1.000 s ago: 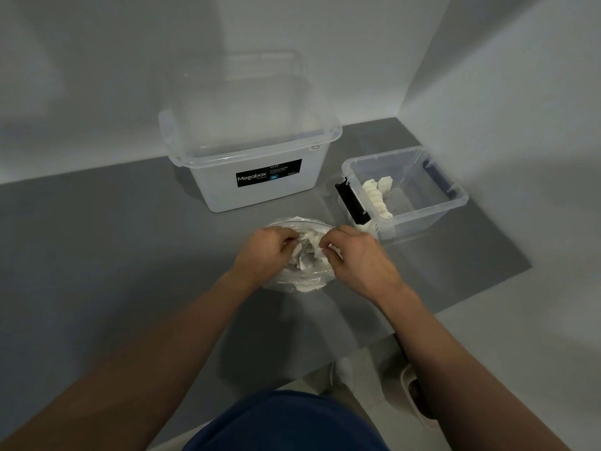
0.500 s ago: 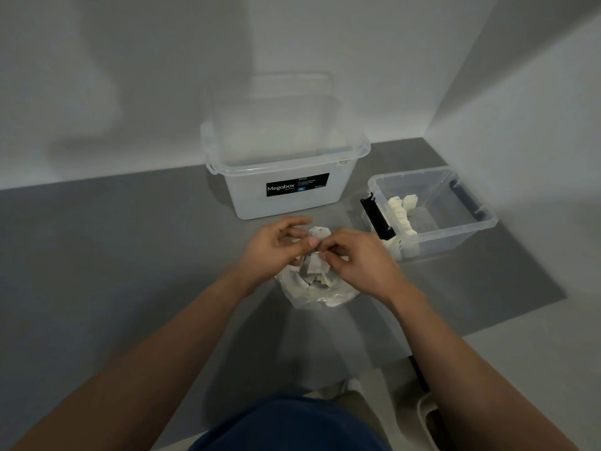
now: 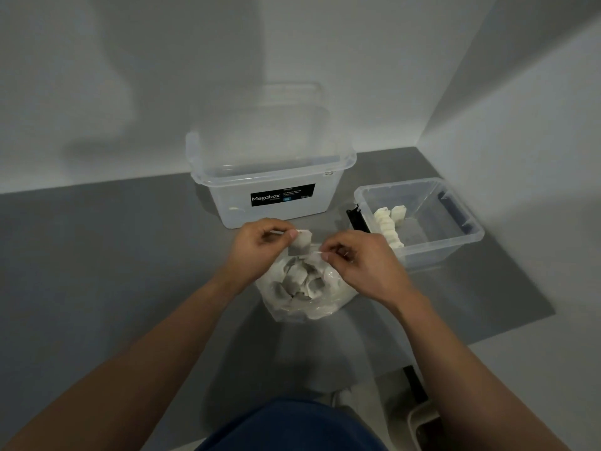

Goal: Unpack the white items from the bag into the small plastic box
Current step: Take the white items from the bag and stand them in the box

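Left hand: my left hand (image 3: 260, 244) pinches one white item (image 3: 300, 243) by its top, between thumb and finger, in the middle of the frame.
White item: it hangs just above the open bag (image 3: 304, 307), long side up and down.
Right hand: my right hand (image 3: 364, 260) has curled fingers. I think it pinches the top edge of the bag to keep it open.
Small plastic box: the small plastic box (image 3: 429, 253) sits on the table (image 3: 130, 255) at the right of the frame, just past my right hand.
Way to go: the box lies to the right of the item. My right hand is nearer the box, but my left hand has the item, so I think it must cross over or hand it on.
In the box: a row of white items (image 3: 388, 224) stands by the left wall.
In the bag: a pile of white items (image 3: 297, 278) is left.
Big box: the big box (image 3: 227, 206) stands at upper middle. It is not the one I want.
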